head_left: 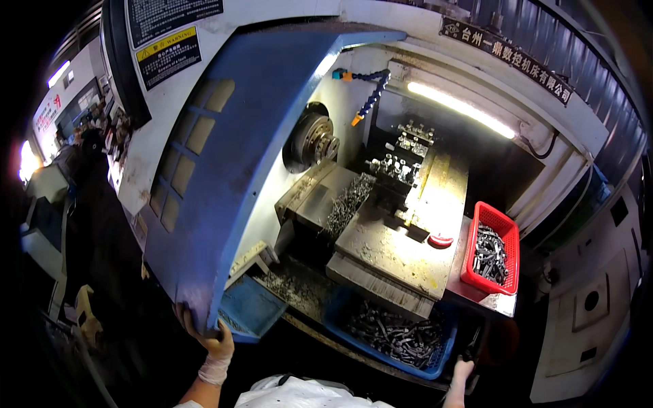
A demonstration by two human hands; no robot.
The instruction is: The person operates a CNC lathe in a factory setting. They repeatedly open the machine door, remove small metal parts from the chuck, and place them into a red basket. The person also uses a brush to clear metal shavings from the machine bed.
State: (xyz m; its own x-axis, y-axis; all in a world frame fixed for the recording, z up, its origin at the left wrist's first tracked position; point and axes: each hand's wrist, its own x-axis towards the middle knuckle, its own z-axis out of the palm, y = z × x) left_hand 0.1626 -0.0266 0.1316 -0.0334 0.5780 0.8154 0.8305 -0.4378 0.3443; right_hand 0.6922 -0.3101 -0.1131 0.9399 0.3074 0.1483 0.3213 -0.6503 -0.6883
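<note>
My left hand (214, 347), in a pale glove or wrap at the wrist, grips the lower edge of the blue machine door (238, 136), fingers curled round it. At the lower right, my right hand (463, 368) is closed beside the right end of a blue crate (447, 353). Something dark lies at its fingertips, too shadowed to name. Dark metal parts (391, 333) fill much of that crate. Between the hands, inside the lathe, are a round chuck (316, 139), a tool slide with several bright holders (398, 168) and a heap of metal shavings (350, 202).
A red plastic basket (513, 234) of small metal parts stands on the ledge at the right. A small red round object (441, 241) rests on the slide plate (388, 258). Below the door sits a blue tray (255, 309). A jointed coolant hose (371, 98) hangs above.
</note>
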